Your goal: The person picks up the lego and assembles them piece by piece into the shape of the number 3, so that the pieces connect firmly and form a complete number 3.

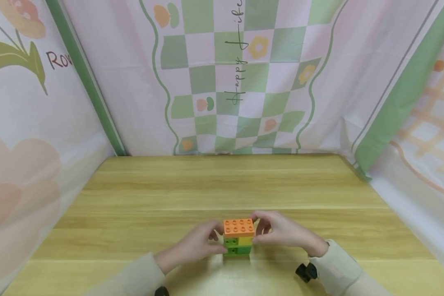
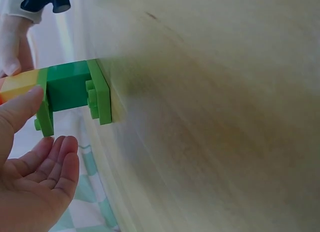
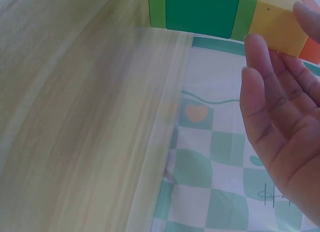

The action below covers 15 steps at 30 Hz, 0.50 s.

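A small stack of toy building bricks stands upright on the table between my hands. Its top is an orange brick (image 1: 238, 232), with a yellow brick (image 1: 246, 241) under it. Below come a light green plate (image 2: 46, 119), a dark green brick (image 2: 69, 85) and another light green plate (image 2: 102, 99) at the bottom. My left hand (image 1: 201, 242) holds the stack's left side, thumb toward the front. On the right side, my right hand (image 1: 281, 232) grips near the yellow and orange bricks, thumb in front and fingers behind. Some fingertips are hidden behind the stack.
The wooden table (image 1: 222, 185) runs back to a patterned cloth curtain (image 1: 240, 82), with more cloth at both sides. A black device (image 1: 306, 272) sits at the right wrist. Another black piece (image 1: 161, 291) shows by the left sleeve.
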Available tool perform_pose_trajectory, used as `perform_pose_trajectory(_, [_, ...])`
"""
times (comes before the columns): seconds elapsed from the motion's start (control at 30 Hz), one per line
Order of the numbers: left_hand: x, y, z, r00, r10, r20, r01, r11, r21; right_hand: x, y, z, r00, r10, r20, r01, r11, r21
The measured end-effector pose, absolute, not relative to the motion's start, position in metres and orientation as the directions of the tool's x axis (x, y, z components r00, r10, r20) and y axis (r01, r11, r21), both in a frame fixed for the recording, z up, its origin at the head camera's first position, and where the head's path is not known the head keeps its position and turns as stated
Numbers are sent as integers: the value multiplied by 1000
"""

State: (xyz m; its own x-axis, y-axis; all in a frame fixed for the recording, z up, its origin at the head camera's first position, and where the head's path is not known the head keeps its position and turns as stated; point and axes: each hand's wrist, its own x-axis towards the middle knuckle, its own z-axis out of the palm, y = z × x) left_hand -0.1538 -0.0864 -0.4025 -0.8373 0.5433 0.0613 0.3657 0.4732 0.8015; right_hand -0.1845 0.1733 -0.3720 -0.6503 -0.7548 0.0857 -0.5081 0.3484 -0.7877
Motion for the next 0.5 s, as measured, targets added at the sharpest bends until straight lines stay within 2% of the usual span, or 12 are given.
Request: perform_pose_trajectory(0.5, [-155, -84, -402, -841, 537, 69, 377, 489, 787, -187, 174, -374, -656, -750, 86, -509, 356, -783])
